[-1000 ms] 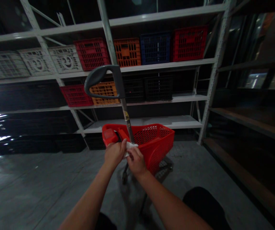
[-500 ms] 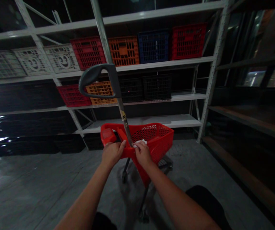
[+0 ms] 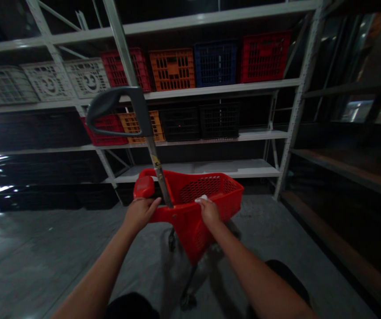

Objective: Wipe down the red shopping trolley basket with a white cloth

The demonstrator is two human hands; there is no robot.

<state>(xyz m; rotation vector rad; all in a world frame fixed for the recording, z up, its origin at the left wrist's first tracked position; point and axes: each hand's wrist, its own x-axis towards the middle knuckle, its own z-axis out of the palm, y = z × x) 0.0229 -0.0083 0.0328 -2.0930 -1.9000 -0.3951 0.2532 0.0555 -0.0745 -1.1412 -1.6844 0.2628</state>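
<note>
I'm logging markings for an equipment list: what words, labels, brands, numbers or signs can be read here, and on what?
No text can be read.
Yellow sticker on the metal pole: dark marks, too small and blurred to read.
White crates on the shelf: face-like patterns, no readable words.
Red cart: no legible lettering.

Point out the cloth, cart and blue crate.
Cloth (image 3: 202, 198): head view, on its exposed white part.
Cart (image 3: 189, 226): head view, on its red near panel.
Blue crate (image 3: 216, 64): head view, on its slatted front.
</note>
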